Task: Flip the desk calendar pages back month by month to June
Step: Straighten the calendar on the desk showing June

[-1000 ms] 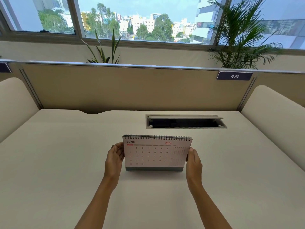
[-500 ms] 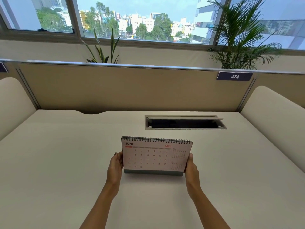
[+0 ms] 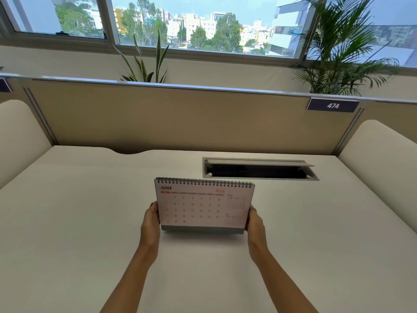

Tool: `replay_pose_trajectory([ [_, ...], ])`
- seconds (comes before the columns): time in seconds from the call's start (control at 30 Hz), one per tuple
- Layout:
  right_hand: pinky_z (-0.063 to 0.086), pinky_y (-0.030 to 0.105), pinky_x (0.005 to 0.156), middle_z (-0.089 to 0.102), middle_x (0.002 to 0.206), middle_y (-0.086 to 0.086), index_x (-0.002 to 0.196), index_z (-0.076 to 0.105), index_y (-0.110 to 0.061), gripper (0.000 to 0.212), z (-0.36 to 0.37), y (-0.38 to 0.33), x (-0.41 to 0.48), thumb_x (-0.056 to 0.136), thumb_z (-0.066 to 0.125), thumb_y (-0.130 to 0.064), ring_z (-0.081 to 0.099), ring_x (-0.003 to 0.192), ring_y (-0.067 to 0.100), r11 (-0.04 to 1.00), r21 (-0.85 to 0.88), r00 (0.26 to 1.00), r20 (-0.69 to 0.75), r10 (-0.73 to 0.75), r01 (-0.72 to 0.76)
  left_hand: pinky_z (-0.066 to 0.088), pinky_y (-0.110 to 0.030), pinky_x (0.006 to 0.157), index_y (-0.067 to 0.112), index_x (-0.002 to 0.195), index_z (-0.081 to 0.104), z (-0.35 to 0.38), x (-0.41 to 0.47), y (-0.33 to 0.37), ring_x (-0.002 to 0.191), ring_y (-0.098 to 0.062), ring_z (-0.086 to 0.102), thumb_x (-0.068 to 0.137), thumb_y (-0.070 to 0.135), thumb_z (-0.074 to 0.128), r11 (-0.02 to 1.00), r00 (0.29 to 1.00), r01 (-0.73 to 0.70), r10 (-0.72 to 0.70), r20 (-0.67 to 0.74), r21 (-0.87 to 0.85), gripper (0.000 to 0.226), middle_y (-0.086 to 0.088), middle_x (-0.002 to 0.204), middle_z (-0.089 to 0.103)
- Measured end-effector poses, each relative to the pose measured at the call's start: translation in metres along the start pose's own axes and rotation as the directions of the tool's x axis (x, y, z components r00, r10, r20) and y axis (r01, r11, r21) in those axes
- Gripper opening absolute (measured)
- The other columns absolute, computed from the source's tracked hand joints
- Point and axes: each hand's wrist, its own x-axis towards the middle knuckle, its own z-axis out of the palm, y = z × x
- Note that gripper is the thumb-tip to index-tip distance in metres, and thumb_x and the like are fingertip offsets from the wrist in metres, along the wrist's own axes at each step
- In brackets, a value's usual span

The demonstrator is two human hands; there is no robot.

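Observation:
A spiral-bound desk calendar (image 3: 204, 205) with a grey base faces me in the middle of the pale desk (image 3: 79, 222). Its front page reads JUNE 2026. My left hand (image 3: 150, 223) grips its lower left edge and my right hand (image 3: 255, 224) grips its lower right edge. The calendar seems lifted slightly off the desk, with a shadow under its base; fingers behind the page are hidden.
An open cable slot (image 3: 259, 169) with a raised metal flap lies just behind the calendar on the right. A beige partition (image 3: 180, 118) with a "474" label (image 3: 332, 106) closes the back. Padded side panels stand left and right. Plants stand behind the partition.
Both hands have drawn the calendar a little nearer to me and lower in view, sliding down from its mid sides to its lower corners. The June page stays in front.

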Motion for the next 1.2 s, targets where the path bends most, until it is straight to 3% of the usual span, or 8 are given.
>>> replay_pose_trajectory([
  [0.2, 0.056, 0.040, 0.084, 0.068, 0.097, 0.011, 0.092, 0.059, -0.025, 0.036, 0.043, -0.030, 0.031, 0.101, 0.027, -0.038, 0.066, 0.093, 0.025, 0.999, -0.011, 0.998, 0.047, -0.034, 0.035, 0.047, -0.029, 0.079, 0.031, 0.105, 0.056, -0.010, 0.044, 0.032, 0.099, -0.014, 0.058, 0.099, 0.028, 0.020, 0.995, 0.997, -0.076, 0.077, -0.017, 0.058, 0.037, 0.002, 0.106, 0.064],
  [0.5, 0.051, 0.032, 0.074, 0.069, 0.100, 0.011, 0.082, 0.063, -0.019, 0.042, 0.113, -0.070, 0.096, 0.095, 0.032, -0.044, 0.065, 0.096, 0.023, 1.000, 0.030, 0.995, 0.096, 0.001, -0.004, 0.046, -0.033, 0.077, 0.022, 0.101, 0.055, -0.023, 0.133, 0.063, 0.092, -0.015, 0.057, 0.097, 0.025, 0.021, 0.993, 0.989, -0.097, 0.104, -0.106, 0.064, 0.034, -0.001, 0.099, 0.063],
  [0.8, 0.046, 0.028, 0.063, 0.070, 0.097, 0.010, 0.081, 0.062, -0.018, 0.045, 0.169, -0.079, 0.169, 0.093, 0.032, -0.049, 0.066, 0.089, 0.022, 1.000, 0.029, 0.996, 0.084, -0.002, -0.001, 0.046, -0.030, 0.076, 0.027, 0.093, 0.057, -0.030, 0.217, 0.065, 0.090, -0.014, 0.057, 0.096, 0.025, 0.023, 0.989, 0.980, -0.124, 0.134, -0.147, 0.077, 0.034, 0.002, 0.095, 0.064],
  [0.9, 0.056, 0.037, 0.077, 0.070, 0.099, 0.011, 0.091, 0.066, -0.013, 0.048, 0.184, -0.074, 0.190, 0.095, 0.032, -0.046, 0.067, 0.093, 0.024, 1.000, 0.029, 0.997, 0.080, -0.007, 0.005, 0.047, -0.031, 0.077, 0.030, 0.094, 0.057, -0.032, 0.240, 0.060, 0.091, -0.013, 0.058, 0.096, 0.026, 0.023, 0.989, 0.979, -0.126, 0.136, -0.152, 0.074, 0.034, 0.004, 0.096, 0.064],
  [1.07, 0.055, 0.038, 0.083, 0.070, 0.099, 0.012, 0.085, 0.063, -0.019, 0.045, 0.198, -0.061, 0.212, 0.097, 0.030, -0.048, 0.067, 0.092, 0.025, 1.000, 0.011, 0.997, 0.078, -0.002, 0.001, 0.046, -0.034, 0.081, 0.033, 0.095, 0.055, -0.038, 0.265, 0.048, 0.094, -0.014, 0.057, 0.097, 0.028, 0.023, 0.992, 0.981, -0.097, 0.109, -0.159, 0.086, 0.032, 0.006, 0.098, 0.064],
  [1.2, 0.050, 0.051, 0.095, 0.069, 0.097, 0.009, 0.088, 0.063, -0.020, 0.049, 0.204, -0.053, 0.217, 0.095, 0.028, -0.053, 0.066, 0.093, 0.026, 0.999, -0.044, 0.999, 0.036, 0.010, -0.008, 0.042, -0.035, 0.081, 0.036, 0.096, 0.054, -0.041, 0.274, 0.038, 0.095, -0.014, 0.057, 0.098, 0.028, 0.023, 0.993, 0.981, -0.082, 0.094, -0.167, 0.080, 0.032, 0.009, 0.099, 0.062],
])
